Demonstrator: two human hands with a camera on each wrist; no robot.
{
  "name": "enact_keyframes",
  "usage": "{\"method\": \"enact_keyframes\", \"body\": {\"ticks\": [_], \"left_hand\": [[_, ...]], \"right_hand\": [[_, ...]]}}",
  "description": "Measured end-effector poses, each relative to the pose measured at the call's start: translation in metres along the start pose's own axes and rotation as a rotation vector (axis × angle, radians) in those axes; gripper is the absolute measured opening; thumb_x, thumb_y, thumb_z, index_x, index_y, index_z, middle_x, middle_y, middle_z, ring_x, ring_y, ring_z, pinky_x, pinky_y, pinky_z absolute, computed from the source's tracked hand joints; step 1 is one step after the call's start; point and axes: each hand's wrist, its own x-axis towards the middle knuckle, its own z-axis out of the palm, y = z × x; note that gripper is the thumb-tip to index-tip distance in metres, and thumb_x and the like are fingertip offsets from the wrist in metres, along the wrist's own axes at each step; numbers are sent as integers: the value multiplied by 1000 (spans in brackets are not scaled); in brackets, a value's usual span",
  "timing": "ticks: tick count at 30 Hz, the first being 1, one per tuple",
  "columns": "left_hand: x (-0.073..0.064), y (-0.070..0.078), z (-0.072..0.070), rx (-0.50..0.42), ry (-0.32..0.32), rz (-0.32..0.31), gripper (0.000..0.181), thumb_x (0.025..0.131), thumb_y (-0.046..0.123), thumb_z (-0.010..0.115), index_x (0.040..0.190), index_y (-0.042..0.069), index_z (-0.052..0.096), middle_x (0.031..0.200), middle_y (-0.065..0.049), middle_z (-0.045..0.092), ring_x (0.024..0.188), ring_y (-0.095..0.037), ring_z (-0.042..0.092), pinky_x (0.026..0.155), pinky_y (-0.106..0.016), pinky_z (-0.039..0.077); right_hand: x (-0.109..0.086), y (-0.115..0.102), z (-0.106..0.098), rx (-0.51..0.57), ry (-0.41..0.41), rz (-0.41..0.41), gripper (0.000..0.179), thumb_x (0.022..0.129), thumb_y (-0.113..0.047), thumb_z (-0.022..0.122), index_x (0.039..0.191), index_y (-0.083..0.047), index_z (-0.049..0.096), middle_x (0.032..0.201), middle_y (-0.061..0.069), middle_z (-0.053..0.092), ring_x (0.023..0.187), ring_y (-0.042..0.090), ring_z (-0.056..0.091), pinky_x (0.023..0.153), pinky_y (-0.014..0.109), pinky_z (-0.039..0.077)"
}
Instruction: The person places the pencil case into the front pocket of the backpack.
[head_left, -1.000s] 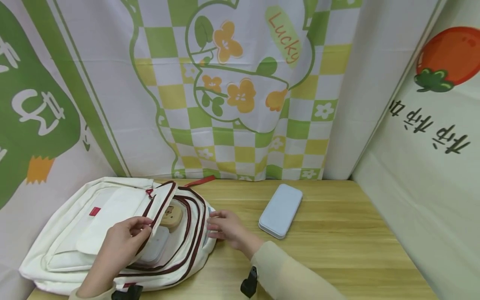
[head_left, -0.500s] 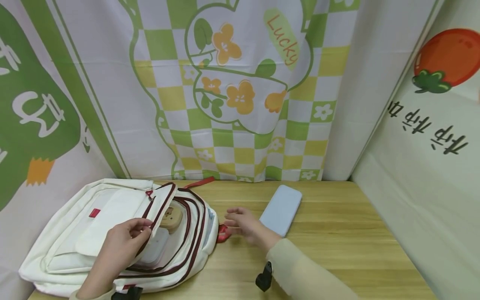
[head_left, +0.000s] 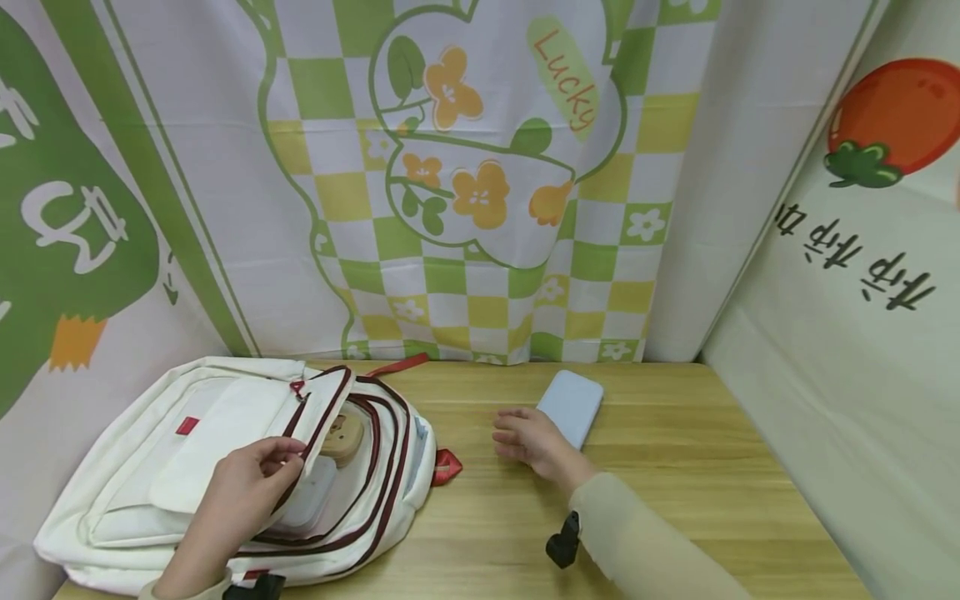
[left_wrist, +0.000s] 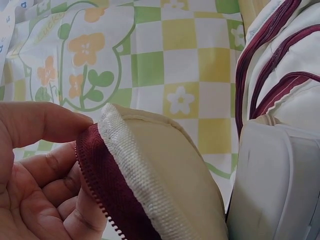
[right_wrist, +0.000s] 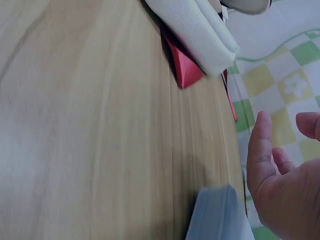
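Observation:
A white backpack [head_left: 225, 417] with dark red zipper trim lies on the table, its front pocket open. My left hand [head_left: 243, 492] pinches the zipped edge of the pocket flap [left_wrist: 150, 170] between thumb and fingers and holds it up. Inside the pocket show a beige-brown case [head_left: 344, 435] with a bear face and a clear whitish box [head_left: 309, 496]. My right hand [head_left: 536, 442] is in the air, fingers relaxed and holding nothing, just left of a pale blue flat case [head_left: 573, 404]. It covers part of that case in the head view.
A red tab [head_left: 447, 467] sticks out from the backpack's right end, and a red strap [head_left: 401, 364] lies behind it. The wooden table [head_left: 675, 483] meets a patterned curtain [head_left: 480, 292] at the back. Fabric walls stand at left and right.
My right hand has moved right, away from the backpack's side and over to the pale blue case, uncovering the red tab. The left hand keeps its pinch on the flap.

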Motion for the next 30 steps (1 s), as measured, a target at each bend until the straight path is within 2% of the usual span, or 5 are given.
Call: {"method": "enact_keyframes", "body": {"ticks": [6,11,16,24,30], "left_hand": [[0,-1,1,3,4,10,21,93,8,67,109,-3,74,85,-1,70,76,-12,60,65,-25,48],[0,-2,1,5,-9,-9,22,94,9,66,111,-3,73,86,-1,70,78,-13,61,66,-25,48],[0,-2,1,0,-14,-20,22,94,8,66,111,-3,73,86,-2,71,79,-14,61,66,-26,48],[1,-3,2,-3,-14,-22,22,94,9,66,111,-2,74,86,-1,71,78,-13,61,66,-25,48],[2,-4,3,-5,-3,-5,19,94,8,67,109,-2,74,84,-1,71,76,-11,61,65,-25,48]], "right_hand": [[2,-6,-24,-8,60,-4,44,105,-8,56,143,12,46,138,29,53,108,28,63,79,28,58],[6,-8,-45,-15,108,-20,45,104,-5,56,143,13,44,131,25,58,100,22,64,74,26,57],[8,-10,-65,-109,190,-42,43,103,-8,59,139,12,48,118,18,61,92,16,63,69,24,56],[11,-8,-87,-177,346,-69,40,103,-9,58,136,13,49,116,20,60,89,15,59,68,21,54],[12,-5,-95,-327,423,-125,40,101,-11,59,132,14,53,114,26,61,92,24,60,71,26,52]]}}
